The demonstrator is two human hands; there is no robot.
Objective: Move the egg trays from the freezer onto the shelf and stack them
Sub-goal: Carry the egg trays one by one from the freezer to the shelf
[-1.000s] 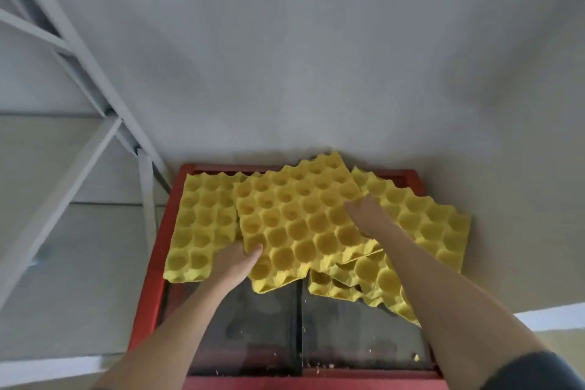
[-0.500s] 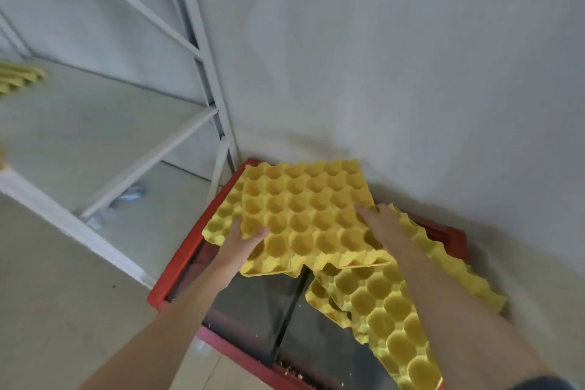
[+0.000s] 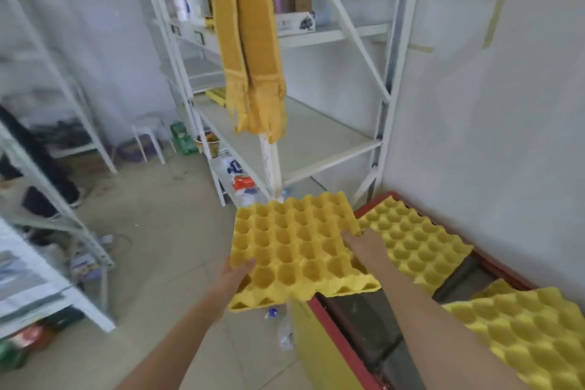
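I hold a yellow egg tray point(image 3: 297, 247) flat in the air, off the left edge of the freezer point(image 3: 335, 336). My left hand point(image 3: 235, 274) grips its near left corner. My right hand point(image 3: 364, 245) grips its right edge. Two more yellow egg trays lie on the red-rimmed freezer: one point(image 3: 411, 241) at the far end, another point(image 3: 531, 336) at the near right. The white metal shelf point(image 3: 316, 139) stands beyond the held tray, with a few yellow trays point(image 3: 217, 95) at its far left end.
Yellow cloths point(image 3: 253, 73) hang in front of the shelf. Bottles and boxes sit on upper shelf levels. Litter and containers lie on the floor under the shelf. Another white rack point(image 3: 47, 215) stands at the left, with a white stool point(image 3: 148, 136) behind. A grey wall runs along the right.
Both hands lifted the top egg tray off the freezer and carried it left. My view swung left and up, from the freezer top to the shelf and room.
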